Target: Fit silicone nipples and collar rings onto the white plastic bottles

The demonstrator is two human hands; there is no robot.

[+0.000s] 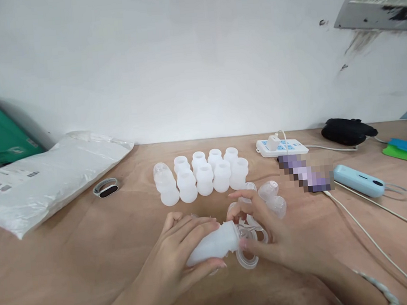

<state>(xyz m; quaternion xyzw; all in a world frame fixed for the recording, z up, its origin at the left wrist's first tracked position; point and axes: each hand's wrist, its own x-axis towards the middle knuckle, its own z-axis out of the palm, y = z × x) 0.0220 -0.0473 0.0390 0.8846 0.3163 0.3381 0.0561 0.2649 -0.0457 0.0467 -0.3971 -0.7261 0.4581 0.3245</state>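
Observation:
My left hand [188,248] is wrapped round a translucent white baby bottle [211,243], which lies tilted on its side with its neck to the right. At the neck, the thumb and fingers of my right hand [263,228] close round a clear bottle nipple [244,233]. Its exact fit on the bottle's mouth is partly hidden by my fingers. Under my right hand lies a clear ring-shaped part [249,263], among other clear parts. Clear dome caps [276,206] rest just beyond that hand. Behind my hands several open white bottles [204,178] stand in two rows.
One bottle at the left end of the rows wears a clear cap [161,172]. Left are a grey wristband [106,187] and a white plastic package [56,175]. Right are a power strip [282,147], a blue device [358,180], cables and a black pouch [347,131].

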